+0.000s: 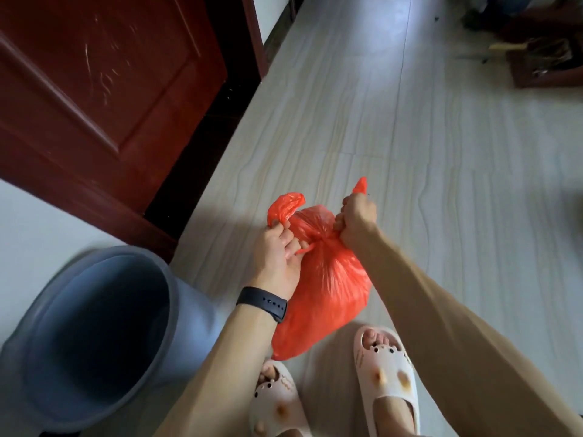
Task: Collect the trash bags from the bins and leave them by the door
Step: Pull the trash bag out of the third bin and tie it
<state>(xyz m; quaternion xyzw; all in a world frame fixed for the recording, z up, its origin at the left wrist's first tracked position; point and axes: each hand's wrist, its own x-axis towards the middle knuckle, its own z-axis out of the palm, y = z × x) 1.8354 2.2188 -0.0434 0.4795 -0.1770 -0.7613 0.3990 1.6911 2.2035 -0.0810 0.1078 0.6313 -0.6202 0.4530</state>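
Note:
A filled red trash bag (328, 288) hangs just above the floor in front of my feet. My left hand (279, 250), with a black band on the wrist, grips one loose ear of the bag at its neck. My right hand (356, 220) is clenched on the other ear, whose tip sticks up above the fist. The two ears cross at a twisted neck between my hands. A grey bin (94, 335) stands at the lower left with no bag inside. The dark red door (104, 89) is at the upper left, ajar.
Pale tiled floor (410, 137) stretches ahead and to the right. A dark wooden object with clutter (549, 61) sits at the far upper right. My feet in pale slippers (385, 373) stand right below the bag. A white wall runs to the left of the bin.

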